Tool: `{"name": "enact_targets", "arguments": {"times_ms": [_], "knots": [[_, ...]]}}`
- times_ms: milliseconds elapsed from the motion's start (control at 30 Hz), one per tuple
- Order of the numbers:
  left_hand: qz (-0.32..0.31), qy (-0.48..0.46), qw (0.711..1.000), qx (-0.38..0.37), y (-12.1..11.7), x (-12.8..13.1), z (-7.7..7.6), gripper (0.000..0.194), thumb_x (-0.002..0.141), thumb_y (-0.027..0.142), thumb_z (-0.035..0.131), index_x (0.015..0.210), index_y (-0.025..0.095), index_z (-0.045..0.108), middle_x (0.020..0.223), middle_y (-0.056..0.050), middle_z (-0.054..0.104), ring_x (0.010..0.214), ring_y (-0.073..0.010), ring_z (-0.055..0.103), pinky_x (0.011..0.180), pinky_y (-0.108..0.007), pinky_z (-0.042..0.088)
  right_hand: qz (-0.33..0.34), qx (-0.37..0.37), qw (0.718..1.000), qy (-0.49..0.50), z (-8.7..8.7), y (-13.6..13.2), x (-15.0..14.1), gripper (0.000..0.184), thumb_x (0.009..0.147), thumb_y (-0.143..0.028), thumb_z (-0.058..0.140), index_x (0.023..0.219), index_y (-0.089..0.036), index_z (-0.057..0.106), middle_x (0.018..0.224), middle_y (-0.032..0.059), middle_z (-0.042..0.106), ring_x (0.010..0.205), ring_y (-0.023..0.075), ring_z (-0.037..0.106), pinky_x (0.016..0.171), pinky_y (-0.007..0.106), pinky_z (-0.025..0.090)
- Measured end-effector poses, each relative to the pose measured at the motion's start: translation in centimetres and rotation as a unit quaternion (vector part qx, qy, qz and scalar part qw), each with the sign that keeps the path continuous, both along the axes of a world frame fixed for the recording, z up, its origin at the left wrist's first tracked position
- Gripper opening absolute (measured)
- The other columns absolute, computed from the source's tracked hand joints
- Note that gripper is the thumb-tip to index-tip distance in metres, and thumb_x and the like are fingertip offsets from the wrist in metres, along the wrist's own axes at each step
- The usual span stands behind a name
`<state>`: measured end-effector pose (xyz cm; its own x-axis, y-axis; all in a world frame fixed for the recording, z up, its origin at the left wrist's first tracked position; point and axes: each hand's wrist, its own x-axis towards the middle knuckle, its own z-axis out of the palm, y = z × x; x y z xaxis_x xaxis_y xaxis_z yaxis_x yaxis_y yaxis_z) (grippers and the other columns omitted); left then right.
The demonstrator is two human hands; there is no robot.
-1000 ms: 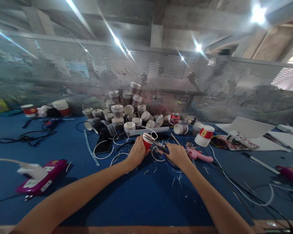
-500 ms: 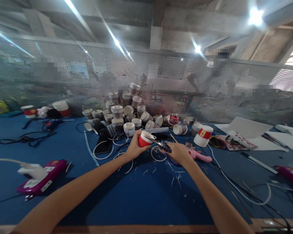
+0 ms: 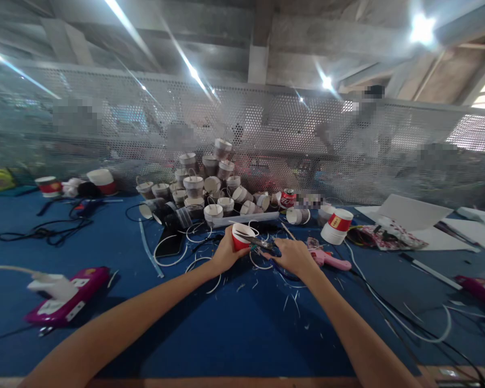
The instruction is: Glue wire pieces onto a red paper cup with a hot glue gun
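Note:
My left hand (image 3: 226,252) is closed around a small red and white paper cup (image 3: 240,243), its mouth tilted toward me. My right hand (image 3: 292,255) grips scissors (image 3: 262,242). Their blades reach over the cup's open mouth and look spread apart. A thin white cord shows by the cup's rim, and loops of white cord (image 3: 261,265) lie on the table under my hands. Beyond the cup rises a pile of small grey-white cups (image 3: 194,186), several with cord handles. To the right of my right hand lies a pink glue gun (image 3: 331,260).
A red and white cup stack (image 3: 336,228) and a red soda can (image 3: 288,197) stand at the back. A purple power strip (image 3: 70,296) lies left, a phone (image 3: 168,242) left of centre. White clippings dot the blue table (image 3: 210,334); a perforated screen (image 3: 267,124) rises behind.
The cup has tipped so its mouth faces me more, and both hands have shifted slightly down. The scissor blades look wider apart and lie across the cup's mouth.

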<state>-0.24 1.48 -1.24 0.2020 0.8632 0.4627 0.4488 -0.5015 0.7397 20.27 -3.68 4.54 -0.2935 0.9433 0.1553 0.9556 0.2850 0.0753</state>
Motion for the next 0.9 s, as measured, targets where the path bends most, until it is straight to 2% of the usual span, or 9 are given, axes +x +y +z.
{"name": "enact_targets", "arguments": {"times_ms": [267, 433, 600, 900], "knots": [[0.022, -0.003, 0.998, 0.055, 0.4, 0.0, -0.6, 0.067, 0.066, 0.032, 0.069, 0.116, 0.016, 0.028, 0.109, -0.013, 0.054, 0.100, -0.0252, 0.057, 0.086, -0.044, 0.046, -0.007, -0.005, 1.000, -0.001, -0.1, 0.0, -0.3, 0.067, 0.082, -0.067, 0.019, 0.094, -0.016, 0.061, 0.089, 0.0115, 0.069, 0.083, 0.0250, 0.065, 0.064, 0.029, 0.043], [-0.018, 0.012, 0.995, 0.101, 0.6, 0.0, -1.4, 0.067, 0.072, 0.034, 0.063, 0.122, 0.015, 0.023, 0.116, -0.016, 0.048, 0.108, -0.0264, 0.051, 0.092, -0.046, 0.043, -0.003, 0.007, 1.000, 0.009, -0.1, -0.4, -0.9, 0.067, 0.083, -0.067, 0.018, 0.098, -0.016, 0.059, 0.091, 0.0117, 0.068, 0.084, 0.0244, 0.064, 0.065, 0.029, 0.043], [-0.014, 0.028, 0.993, 0.111, 0.7, 0.0, -1.7, 0.068, 0.075, 0.034, 0.060, 0.126, 0.021, 0.017, 0.117, -0.013, 0.044, 0.112, -0.0265, 0.048, 0.092, -0.045, 0.042, -0.016, 0.008, 1.000, 0.000, -0.2, -0.5, -1.2, 0.069, 0.083, -0.066, 0.015, 0.101, -0.015, 0.058, 0.091, 0.0128, 0.067, 0.084, 0.0249, 0.064, 0.065, 0.030, 0.043], [-0.008, 0.001, 0.991, 0.135, 1.1, 0.1, -2.4, 0.069, 0.073, 0.034, 0.062, 0.127, 0.022, 0.021, 0.118, -0.013, 0.042, 0.112, -0.0287, 0.045, 0.095, -0.051, 0.037, -0.016, 0.018, 1.000, 0.003, -0.4, -0.4, -1.1, 0.068, 0.083, -0.067, 0.016, 0.098, -0.015, 0.059, 0.087, 0.0122, 0.067, 0.081, 0.0252, 0.064, 0.064, 0.030, 0.043]]}}
